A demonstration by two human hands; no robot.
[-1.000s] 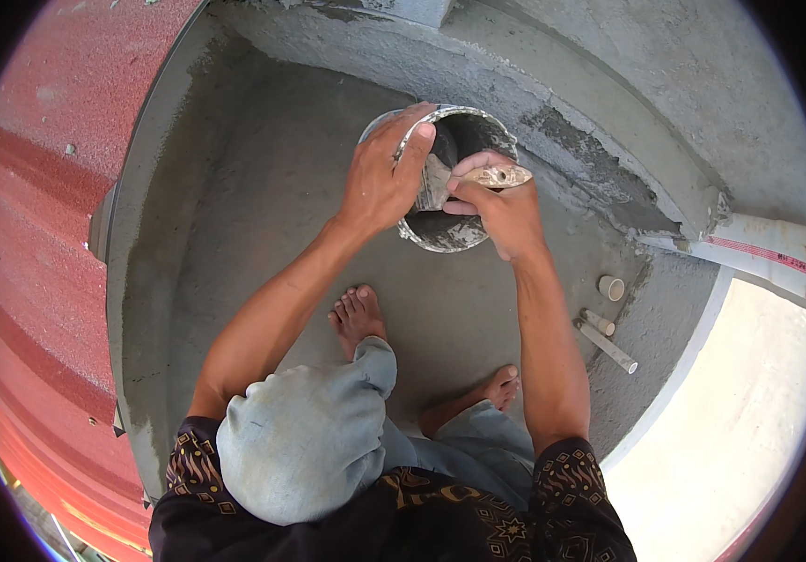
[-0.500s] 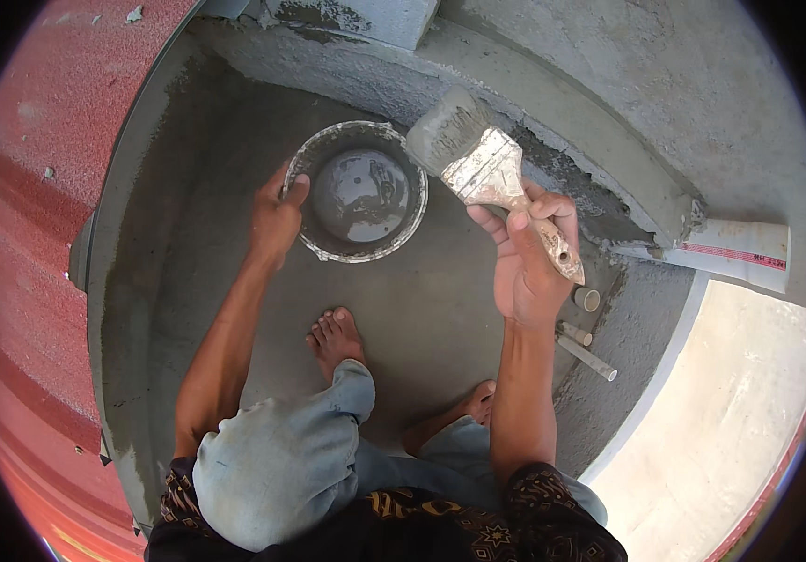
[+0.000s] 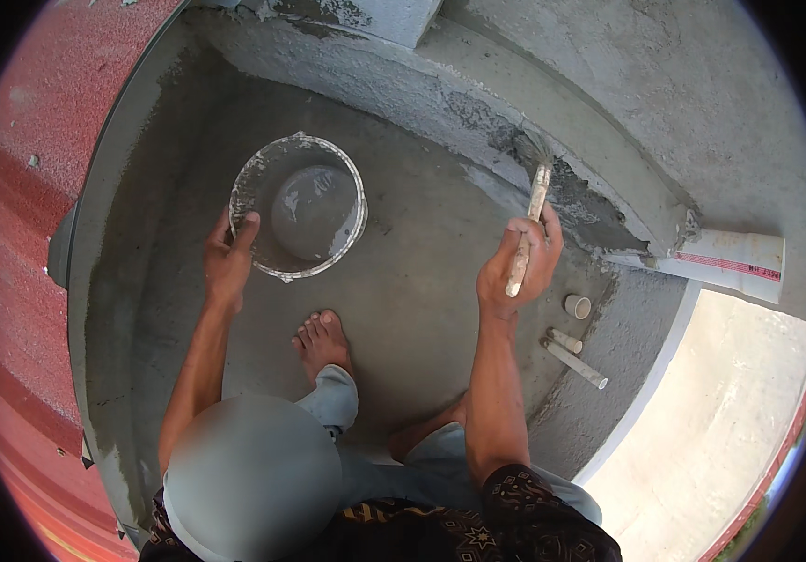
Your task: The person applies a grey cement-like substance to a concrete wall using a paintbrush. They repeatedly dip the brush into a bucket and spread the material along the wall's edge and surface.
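My left hand (image 3: pixel 228 255) grips the near-left rim of a round bucket (image 3: pixel 354 229), thumb over the edge. Grey, shiny slurry (image 3: pixel 313 214) lies in its bottom, and its rim is crusted. In my right hand (image 3: pixel 518 258) is a paintbrush (image 3: pixel 536 199), held by its pale, smeared handle and seen edge-on. Its bristles touch the rough inner face of the low wall (image 3: pixel 487 131), at a dark, wet-looking patch.
Several short pipe ends (image 3: pixel 576 306) stick up by the right wall. A white pipe (image 3: pixel 731 262) lies in the wall's corner. Red metal sheeting (image 3: pixel 19 262) borders the left side. My bare foot (image 3: pixel 323 342) stands on the grey floor (image 3: pixel 412 309).
The brush has swung from above the bucket's right side to the wall, turning from flat to edge-on. My left hand and the bucket sit farther left, the bucket tilted more.
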